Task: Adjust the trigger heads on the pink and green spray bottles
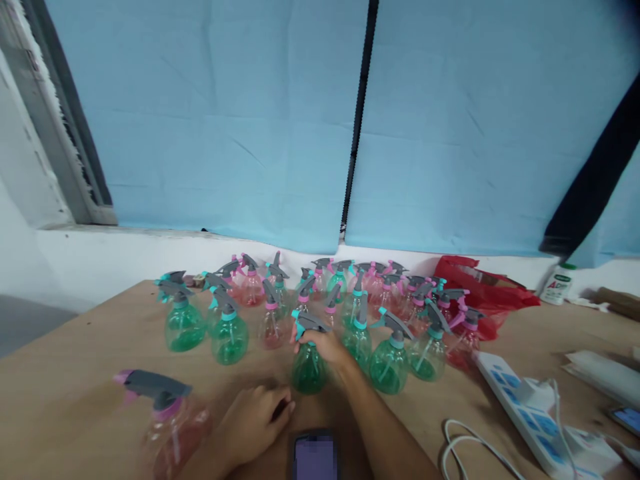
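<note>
My right hand (327, 348) grips a green spray bottle (309, 372) by its neck, under the grey and turquoise trigger head. The bottle is upright, with green liquid inside. My left hand (257, 421) rests on the table left of it, fingers loosely curled and nothing seen in them. Beside that forearm, at the near left, is a pink spray bottle (173, 437) with a grey and pink head, partly blurred and cut by the frame. Behind my right hand stand several more green spray bottles (230, 339) and pink spray bottles (273, 327) in loose rows.
A phone (316, 459) lies at the table's near edge. To the right are a white power strip (525, 407) with plugs and a looped white cable (467, 433). A red plastic bag (493, 293) and a white bottle (557, 285) stand farther back, below blue curtains (225, 120).
</note>
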A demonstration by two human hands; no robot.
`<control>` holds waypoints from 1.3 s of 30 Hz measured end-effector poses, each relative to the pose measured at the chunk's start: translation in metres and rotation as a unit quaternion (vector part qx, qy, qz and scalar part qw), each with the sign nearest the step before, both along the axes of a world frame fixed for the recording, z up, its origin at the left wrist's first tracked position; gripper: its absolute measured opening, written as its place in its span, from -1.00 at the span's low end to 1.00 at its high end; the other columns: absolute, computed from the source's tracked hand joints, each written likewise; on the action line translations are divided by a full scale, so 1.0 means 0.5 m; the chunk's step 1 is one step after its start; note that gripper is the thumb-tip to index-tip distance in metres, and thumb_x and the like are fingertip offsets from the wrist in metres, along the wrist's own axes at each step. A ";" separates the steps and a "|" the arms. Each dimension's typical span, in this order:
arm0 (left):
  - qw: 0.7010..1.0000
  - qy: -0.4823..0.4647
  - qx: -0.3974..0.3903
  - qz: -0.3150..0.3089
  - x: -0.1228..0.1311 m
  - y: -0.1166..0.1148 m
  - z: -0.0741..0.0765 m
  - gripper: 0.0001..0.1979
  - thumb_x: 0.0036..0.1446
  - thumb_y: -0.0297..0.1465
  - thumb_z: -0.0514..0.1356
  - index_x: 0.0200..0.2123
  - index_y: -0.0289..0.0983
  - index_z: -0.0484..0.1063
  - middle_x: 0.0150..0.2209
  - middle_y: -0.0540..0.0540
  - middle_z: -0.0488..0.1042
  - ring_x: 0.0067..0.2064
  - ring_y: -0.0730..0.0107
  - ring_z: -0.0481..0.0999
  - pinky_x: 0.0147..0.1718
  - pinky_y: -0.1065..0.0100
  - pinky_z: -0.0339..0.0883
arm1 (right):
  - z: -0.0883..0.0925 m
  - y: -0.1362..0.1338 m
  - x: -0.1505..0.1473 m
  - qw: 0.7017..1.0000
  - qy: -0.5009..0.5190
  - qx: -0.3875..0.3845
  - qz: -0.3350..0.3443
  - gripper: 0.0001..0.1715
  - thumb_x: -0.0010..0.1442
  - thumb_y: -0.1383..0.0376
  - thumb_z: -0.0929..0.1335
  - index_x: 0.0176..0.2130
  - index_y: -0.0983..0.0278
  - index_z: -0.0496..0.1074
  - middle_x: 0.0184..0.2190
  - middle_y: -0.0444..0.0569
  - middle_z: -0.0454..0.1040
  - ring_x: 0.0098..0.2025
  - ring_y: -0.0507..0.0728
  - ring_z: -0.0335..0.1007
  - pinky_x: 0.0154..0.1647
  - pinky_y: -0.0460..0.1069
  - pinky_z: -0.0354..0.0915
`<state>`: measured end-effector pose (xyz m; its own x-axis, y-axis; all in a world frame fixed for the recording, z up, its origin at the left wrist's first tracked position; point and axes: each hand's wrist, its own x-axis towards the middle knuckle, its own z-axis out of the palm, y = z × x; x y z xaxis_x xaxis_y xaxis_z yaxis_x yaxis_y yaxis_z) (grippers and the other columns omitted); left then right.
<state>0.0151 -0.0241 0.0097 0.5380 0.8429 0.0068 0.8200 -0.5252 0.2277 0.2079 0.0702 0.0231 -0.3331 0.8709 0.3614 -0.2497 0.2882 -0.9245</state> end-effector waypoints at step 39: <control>1.000 -0.005 0.007 0.000 -0.003 -0.002 0.001 -0.69 0.41 -0.22 0.02 -0.28 -0.15 0.50 -0.33 -0.07 0.61 -0.30 0.17 0.60 -0.37 0.29 0.19 | 0.004 -0.008 -0.011 1.000 -0.006 -0.009 -0.022 -0.66 -0.07 0.22 0.35 -0.28 0.22 0.61 -0.52 -0.11 0.57 -0.51 0.12 0.46 -0.33 0.03 0.39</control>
